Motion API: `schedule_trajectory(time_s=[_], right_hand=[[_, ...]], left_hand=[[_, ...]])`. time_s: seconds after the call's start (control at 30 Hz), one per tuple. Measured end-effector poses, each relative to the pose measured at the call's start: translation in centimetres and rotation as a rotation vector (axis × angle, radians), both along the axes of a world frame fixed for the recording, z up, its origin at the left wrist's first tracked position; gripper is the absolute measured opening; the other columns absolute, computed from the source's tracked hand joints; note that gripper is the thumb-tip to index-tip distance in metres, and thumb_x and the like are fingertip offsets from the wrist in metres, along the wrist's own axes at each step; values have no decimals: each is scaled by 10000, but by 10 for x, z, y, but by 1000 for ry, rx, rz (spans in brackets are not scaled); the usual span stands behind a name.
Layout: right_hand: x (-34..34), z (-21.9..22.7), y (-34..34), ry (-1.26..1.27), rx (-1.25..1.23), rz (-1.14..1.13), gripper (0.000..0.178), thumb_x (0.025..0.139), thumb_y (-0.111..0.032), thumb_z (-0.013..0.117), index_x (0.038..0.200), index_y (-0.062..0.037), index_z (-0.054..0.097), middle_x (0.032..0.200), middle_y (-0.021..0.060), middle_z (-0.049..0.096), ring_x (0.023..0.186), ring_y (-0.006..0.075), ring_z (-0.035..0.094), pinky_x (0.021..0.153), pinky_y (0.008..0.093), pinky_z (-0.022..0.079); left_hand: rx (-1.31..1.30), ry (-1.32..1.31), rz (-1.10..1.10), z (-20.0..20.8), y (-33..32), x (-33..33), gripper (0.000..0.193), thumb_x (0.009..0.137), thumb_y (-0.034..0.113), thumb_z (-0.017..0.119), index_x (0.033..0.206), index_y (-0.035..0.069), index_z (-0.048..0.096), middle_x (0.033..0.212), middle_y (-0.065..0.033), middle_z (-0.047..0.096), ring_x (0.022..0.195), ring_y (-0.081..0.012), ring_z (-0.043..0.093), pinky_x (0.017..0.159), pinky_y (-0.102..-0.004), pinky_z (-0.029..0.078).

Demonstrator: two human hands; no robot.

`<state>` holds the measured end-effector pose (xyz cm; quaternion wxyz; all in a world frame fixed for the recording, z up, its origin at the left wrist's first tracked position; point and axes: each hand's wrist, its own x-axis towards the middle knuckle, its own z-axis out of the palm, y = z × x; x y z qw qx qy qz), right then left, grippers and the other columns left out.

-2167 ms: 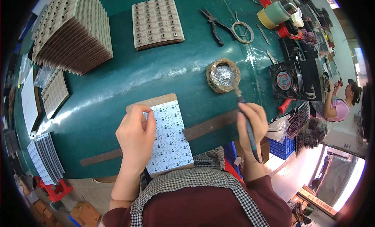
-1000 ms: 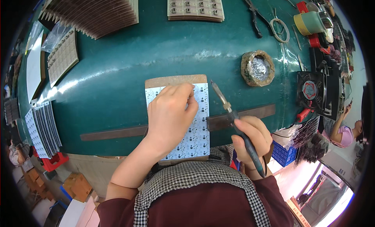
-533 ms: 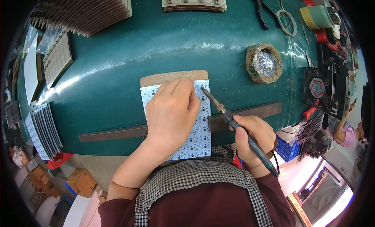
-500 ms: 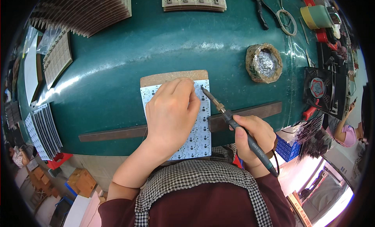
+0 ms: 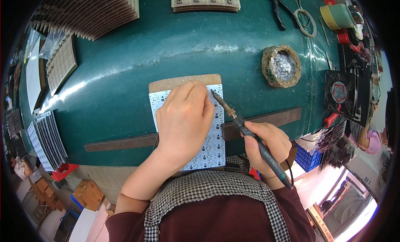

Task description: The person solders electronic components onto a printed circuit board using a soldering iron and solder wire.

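Note:
A white circuit board (image 5: 212, 146) with rows of small black parts lies on a brown backing board (image 5: 185, 81) in front of me. My left hand (image 5: 183, 117) is closed above it, fingertips pinched near its far edge and mostly hidden by the hand itself. A thin strand of solder wire (image 5: 156, 141) trails from the palm side. My right hand (image 5: 268, 148) grips a soldering iron (image 5: 258, 144) like a pen. The iron slants up to the left, its tip at the board's far right part, just beside the left fingertips.
Dark bars (image 5: 266, 121) lie either side of the board. A crusted round pot (image 5: 283, 67) of silvery material stands at right, near a fan (image 5: 339, 92). Pliers (image 5: 278, 13) lie far right. Stacked boards (image 5: 48, 140) stand left, more (image 5: 206, 0) at the far side.
The soldering iron's tip has shifted slightly left and toward the far edge, closer to my left fingertips. My right hand moved with it; the left hand has hardly moved.

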<state>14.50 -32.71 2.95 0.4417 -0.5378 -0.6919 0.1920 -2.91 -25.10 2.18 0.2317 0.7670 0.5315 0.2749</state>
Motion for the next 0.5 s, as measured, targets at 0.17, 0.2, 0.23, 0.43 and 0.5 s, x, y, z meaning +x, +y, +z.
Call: schedule_trajectory(time_s=[0.17,0.2,0.23,0.43,0.5], right_hand=[[2,1,-6,-4,-7,7,246,772,-58,730,995,23,665,700,113,667,551,217,645,494,283,489],[2,1,-7,-6,-4,8,238,771,-55,725,988,21,665,696,112,666,548,220,643,493,285,489],[2,1,-8,-5,-4,8,238,771,-55,725,988,21,665,696,112,666,548,220,643,493,285,489],[1,1,-6,-8,23,-21,219,775,-51,718,976,19,666,677,101,658,526,213,627,479,287,477],[1,0,-5,-26,31,-13,215,777,-51,717,976,16,668,678,99,659,522,203,622,473,282,470]], left_hand=[[10,30,-20,4,-1,0,59,773,36,660,818,28,624,907,-71,657,829,-268,641,676,-368,528],[8,37,-28,4,-1,-2,58,779,38,663,827,27,633,935,-71,665,855,-265,645,703,-362,531],[8,38,-29,4,-1,-3,58,779,38,663,827,27,633,935,-71,665,855,-265,645,703,-362,531],[-114,-49,-49,4,0,-9,114,772,-17,677,880,6,649,1019,-107,685,921,-281,663,798,-345,524],[-105,-84,-46,2,-1,-7,128,772,-31,669,893,3,644,1005,-113,683,909,-282,664,790,-344,525]])
